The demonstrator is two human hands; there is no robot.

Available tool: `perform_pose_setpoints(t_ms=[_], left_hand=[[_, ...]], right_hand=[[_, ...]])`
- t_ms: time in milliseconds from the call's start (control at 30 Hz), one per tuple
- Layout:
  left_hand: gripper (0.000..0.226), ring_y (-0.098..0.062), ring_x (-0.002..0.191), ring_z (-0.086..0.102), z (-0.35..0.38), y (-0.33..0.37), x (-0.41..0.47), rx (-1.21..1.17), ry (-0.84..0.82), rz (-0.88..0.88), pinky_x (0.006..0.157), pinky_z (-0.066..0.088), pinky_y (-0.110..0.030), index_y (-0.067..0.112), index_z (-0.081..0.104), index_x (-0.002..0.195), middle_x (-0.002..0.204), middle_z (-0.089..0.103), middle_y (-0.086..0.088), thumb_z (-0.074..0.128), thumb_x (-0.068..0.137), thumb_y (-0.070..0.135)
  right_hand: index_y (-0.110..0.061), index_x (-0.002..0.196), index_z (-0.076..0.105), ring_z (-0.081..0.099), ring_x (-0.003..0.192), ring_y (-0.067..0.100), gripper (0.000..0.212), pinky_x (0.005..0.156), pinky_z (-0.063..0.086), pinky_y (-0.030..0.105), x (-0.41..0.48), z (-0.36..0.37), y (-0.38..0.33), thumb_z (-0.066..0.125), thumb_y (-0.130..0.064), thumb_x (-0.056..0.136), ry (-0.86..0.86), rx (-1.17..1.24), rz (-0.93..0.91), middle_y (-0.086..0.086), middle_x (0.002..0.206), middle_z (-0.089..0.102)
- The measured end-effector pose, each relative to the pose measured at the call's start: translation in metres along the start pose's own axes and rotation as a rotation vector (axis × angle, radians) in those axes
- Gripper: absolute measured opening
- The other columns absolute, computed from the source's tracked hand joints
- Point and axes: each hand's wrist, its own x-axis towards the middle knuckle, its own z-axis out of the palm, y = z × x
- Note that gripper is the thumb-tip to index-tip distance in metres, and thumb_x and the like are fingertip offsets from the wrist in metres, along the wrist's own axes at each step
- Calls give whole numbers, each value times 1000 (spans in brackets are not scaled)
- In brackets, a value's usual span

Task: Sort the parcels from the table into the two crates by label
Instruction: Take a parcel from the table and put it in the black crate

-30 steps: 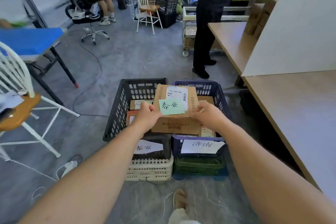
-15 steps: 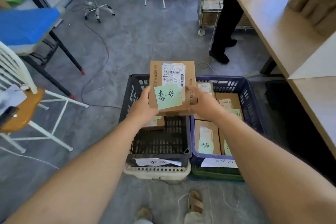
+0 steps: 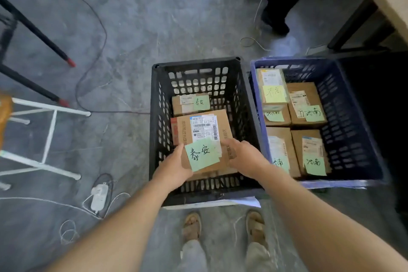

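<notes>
A: Where is the parcel right now?

B: Inside the black crate, in its near half, lying flat with the label side up. The left hand has its near left corner and the right hand its near right edge. Both grips are clamped on the cardboard. I cannot tell whether it rests on the bottom or hangs just above it.

A: Is that the right crate for it?

B: It looks so. Its green note bears the same two characters as the note on the far parcel by the far wall. The notes in the blue crate to the right read differently.

A: So what could go wrong?

B: Mostly the let-go. The held parcel's far edge is just beside the far parcel, perhaps over it. If it catches there, it would settle tilted and waste room for later ones. The hands are close to the near wall, so knuckles could get pinched, or drag the box askew on the way out. The green note also sits crooked and looks only partly stuck. A finger brushing it could peel it off, and the parcel would lose its sorting mark.

A: Anything on the floor?

B: A cable and a white adapter lie left of the crate, not far from the feet. A step that way could snag them.
</notes>
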Motion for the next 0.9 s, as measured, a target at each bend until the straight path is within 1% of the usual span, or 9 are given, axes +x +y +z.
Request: perform_pose_setpoints(t_ms=[100,233,300,433,500,567,667,767,900], left_hand=[[82,-19,116,52,9,-24,22,20,-90,-55,95,46,-34,32,16,153,140,52,2,64,89,13],[84,-20,116,53,20,-46,47,56,-178,-109,96,47,-35,33,13,154,137,53,1,63,89,13],[83,-19,112,54,27,-54,60,82,-195,-131,95,49,-36,33,12,153,133,54,1,62,89,16],[84,-22,104,57,45,-68,86,231,-201,-168,88,53,-40,29,7,153,124,55,-3,58,87,19],[83,-22,102,57,55,-73,94,279,-203,-194,84,53,-38,26,4,152,122,54,-5,56,88,17],[83,-23,105,56,64,-78,102,326,-184,-222,81,51,-36,22,0,153,126,51,-8,54,90,12],[79,-25,111,54,76,-85,112,401,-139,-228,86,52,-39,15,5,152,133,47,-11,53,90,7],[75,-29,121,48,85,-86,119,586,-179,-232,90,48,-40,10,1,154,144,36,-15,48,95,9],[64,-31,125,45,96,-86,127,699,-235,-241,94,46,-39,6,13,153,150,28,-17,42,96,10]], right_hand=[[-35,148,31,58,100,23,62,85,50,29,20,27,4,55,-16,94,-69,-6,27,10,129,48],[-34,149,31,57,106,26,61,93,51,32,44,57,13,53,-15,95,-121,-17,56,12,131,47],[-34,148,31,58,104,26,61,90,51,32,57,72,20,53,-14,95,-140,-26,77,12,130,48],[-40,147,28,61,94,23,66,75,54,29,77,97,32,51,-9,93,-180,-17,95,10,128,51],[-40,147,28,61,96,22,68,75,54,28,85,106,36,50,-6,93,-199,-8,100,10,129,50],[-38,148,29,59,104,25,68,86,54,32,94,115,39,52,-6,92,-222,-14,101,11,132,49],[-39,150,24,53,118,27,73,99,49,35,107,125,42,54,-6,92,-285,-32,99,11,141,45],[-35,153,16,47,126,27,75,101,44,30,119,130,44,50,-4,94,-367,-71,87,9,147,40],[-31,155,10,36,137,27,69,111,33,36,128,138,47,46,-13,98,-467,-113,95,6,156,29]])
